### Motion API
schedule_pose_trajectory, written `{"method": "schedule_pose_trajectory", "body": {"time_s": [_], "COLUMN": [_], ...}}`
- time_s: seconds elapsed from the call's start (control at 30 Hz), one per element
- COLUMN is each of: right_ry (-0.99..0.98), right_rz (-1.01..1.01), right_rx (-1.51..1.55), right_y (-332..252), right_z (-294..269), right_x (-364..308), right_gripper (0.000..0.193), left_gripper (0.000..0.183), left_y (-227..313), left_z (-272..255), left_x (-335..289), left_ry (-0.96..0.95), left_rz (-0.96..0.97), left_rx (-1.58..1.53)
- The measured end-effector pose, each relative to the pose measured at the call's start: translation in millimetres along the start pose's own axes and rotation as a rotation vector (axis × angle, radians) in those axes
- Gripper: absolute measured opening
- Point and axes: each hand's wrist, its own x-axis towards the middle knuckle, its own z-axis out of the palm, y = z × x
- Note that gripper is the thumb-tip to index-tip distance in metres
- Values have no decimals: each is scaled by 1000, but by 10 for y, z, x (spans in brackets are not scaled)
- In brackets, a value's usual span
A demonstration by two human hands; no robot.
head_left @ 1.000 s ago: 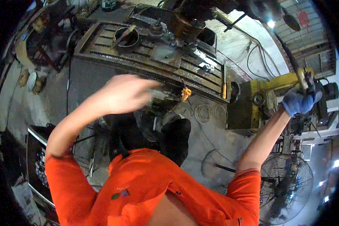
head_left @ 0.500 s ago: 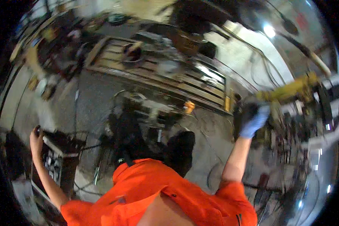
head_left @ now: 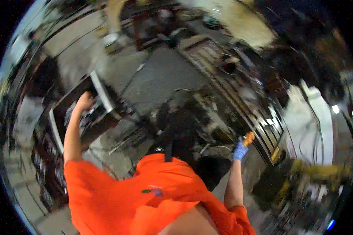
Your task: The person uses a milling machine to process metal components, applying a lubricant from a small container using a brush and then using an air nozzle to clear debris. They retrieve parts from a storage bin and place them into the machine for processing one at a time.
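My bare left hand reaches down into an open drawer-like metal box with a pale rim. Small shiny metal parts lie in the box around it. My fingers there are blurred and partly hidden, so I cannot tell what they hold. On the right, my right hand, in a blue glove, is closed at a small orange object, which sticks out past the fingers. Blur hides its exact kind. Both lie beside the front edge of a slatted metal bench, near its right end.
A round dark-mouthed container stands on the bench. Behind the bench's right end is a white panel with cables. A yellow metal arm or beam juts out at the right. Cables cross the grey floor.
My view has swung left. My left hand has moved from outside the box to inside it. My right hand has come from the yellow beam to the orange object.
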Motion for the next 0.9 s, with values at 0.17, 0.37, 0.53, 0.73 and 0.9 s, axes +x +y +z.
{"method": "schedule_pose_trajectory", "body": {"time_s": [0.17, 0.37, 0.53, 0.73, 0.9], "right_ry": [13, -246, -414, -471, -339], "right_rz": [-211, -481, -408, -292, -315], "right_rx": [102, -553, -714, -1271, -1084], "right_y": [-1468, -2349, -2280, -2615, -2666], "right_z": [-377, -631, -489, -235, 207], "right_x": [-470, -629, -386, -256, 283], "right_gripper": [36, 52, 57, 50, 46], "left_gripper": [35, 40, 44, 48, 50], "left_y": [-76, -507, -180, 769, -85], "left_z": [392, 711, 363, -275, 197], "left_x": [189, 251, 150, -316, -203], "left_ry": [-252, -429, -396, -466, -321], "left_rz": [-38, -105, 75, -122, -49], "left_rx": [-410, -33, -157, 242, 372]}}
